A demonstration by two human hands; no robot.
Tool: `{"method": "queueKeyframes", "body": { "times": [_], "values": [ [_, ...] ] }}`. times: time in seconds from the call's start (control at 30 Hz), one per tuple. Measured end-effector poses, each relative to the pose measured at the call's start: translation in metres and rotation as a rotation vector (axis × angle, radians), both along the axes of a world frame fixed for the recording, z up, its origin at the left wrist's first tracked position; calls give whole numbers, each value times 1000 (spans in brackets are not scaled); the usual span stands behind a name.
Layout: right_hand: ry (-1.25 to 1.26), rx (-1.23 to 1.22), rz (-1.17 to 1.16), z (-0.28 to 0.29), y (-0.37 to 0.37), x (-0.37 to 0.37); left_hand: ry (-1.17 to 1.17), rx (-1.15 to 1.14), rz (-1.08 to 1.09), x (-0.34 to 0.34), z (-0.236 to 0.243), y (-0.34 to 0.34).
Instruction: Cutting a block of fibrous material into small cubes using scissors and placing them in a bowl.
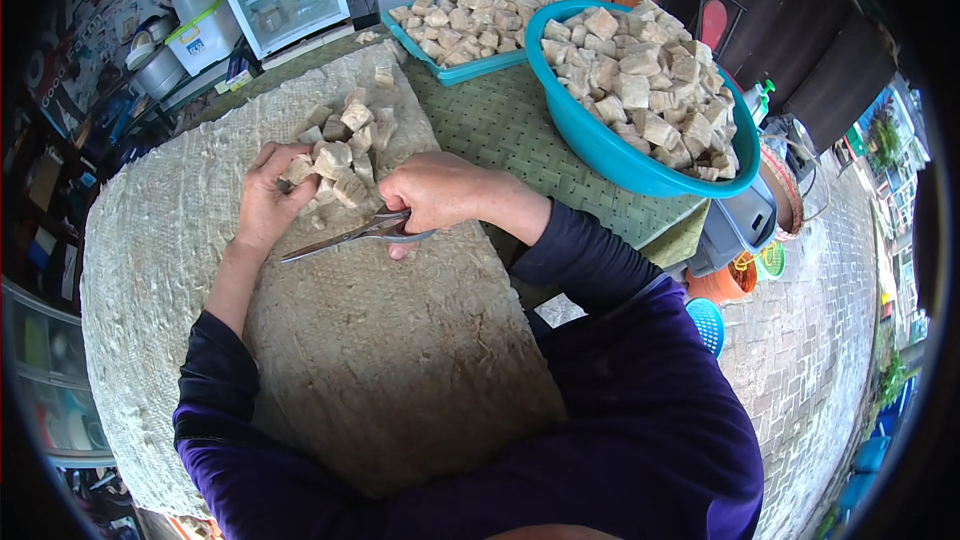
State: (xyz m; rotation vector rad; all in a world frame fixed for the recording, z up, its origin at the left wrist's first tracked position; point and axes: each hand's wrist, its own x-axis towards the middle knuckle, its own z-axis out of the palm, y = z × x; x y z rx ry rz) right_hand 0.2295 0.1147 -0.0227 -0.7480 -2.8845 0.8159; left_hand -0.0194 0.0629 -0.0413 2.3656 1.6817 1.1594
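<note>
My right hand point(438, 192) is closed round the handles of a pair of metal scissors point(345, 237). Their blades point left over a thick beige fibrous mat point(400, 340) and look closed or nearly so. My left hand point(264, 202) reaches into a small pile of rough beige cubes point(336, 155) on the mat, with thumb and fingers bent round a pale cube point(298, 170) at the near left of the pile. What the cubes are made of cannot be told. The right knuckles are close to the pile's right side.
A round teal basin point(625, 172) heaped with similar cubes stands at the right of the green woven table cover point(475, 120). Behind it is a teal tray point(460, 72), also full of cubes. A grey bin point(735, 230) and an orange bucket point(722, 283) stand beyond the table's right edge.
</note>
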Motion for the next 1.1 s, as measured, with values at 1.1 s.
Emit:
{"method": "queueKeyframes", "body": {
  "times": [1.1],
  "values": [
    [273,-14,-30,-22,4,2,-987,-367,-313,268,126,93]
  ]
}}
